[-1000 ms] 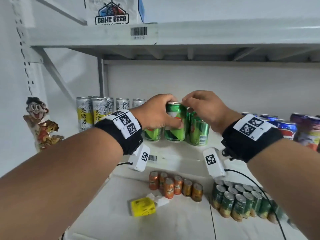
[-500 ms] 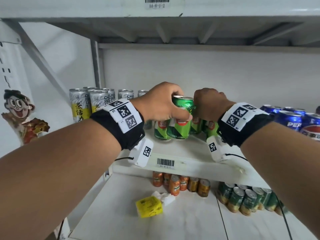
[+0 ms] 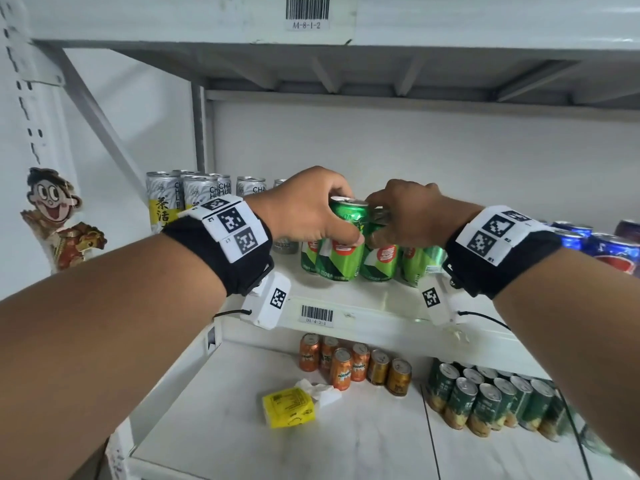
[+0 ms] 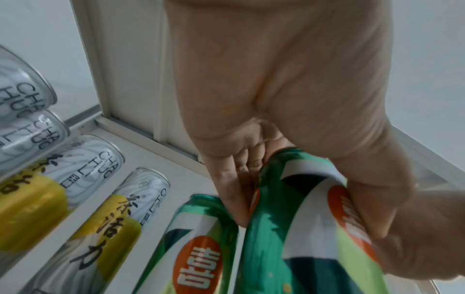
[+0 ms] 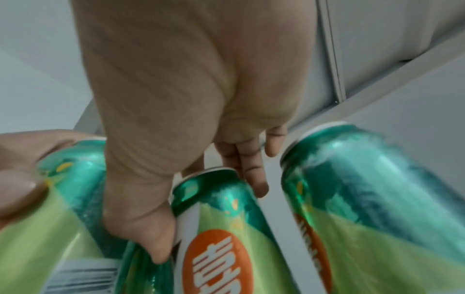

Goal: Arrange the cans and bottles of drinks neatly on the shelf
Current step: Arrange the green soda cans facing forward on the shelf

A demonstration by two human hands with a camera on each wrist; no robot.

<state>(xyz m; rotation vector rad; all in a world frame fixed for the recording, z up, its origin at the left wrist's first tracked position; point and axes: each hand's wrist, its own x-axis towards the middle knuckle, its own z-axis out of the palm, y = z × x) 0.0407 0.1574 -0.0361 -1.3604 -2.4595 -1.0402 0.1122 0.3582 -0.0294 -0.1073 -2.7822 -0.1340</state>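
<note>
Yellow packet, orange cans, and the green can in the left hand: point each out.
yellow packet point(image 3: 288, 409), head view, top face.
orange cans point(image 3: 341, 368), head view, front can's side.
green can point(image 3: 341, 252), head view, label below the thumb.

Green cans point(image 3: 341, 252) with orange-red logos stand clustered upright on the middle shelf point(image 3: 363, 303); the front-left one seems slightly tilted. Silver-and-yellow tea cans point(image 3: 194, 195) stand left of them, blue Pepsi cans point(image 3: 609, 247) right.

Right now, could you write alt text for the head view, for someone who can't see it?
Two hands, left and right, each grip a green can among others on a white shelf. Silver cans stand left, blue cans right, orange cans below.
</note>
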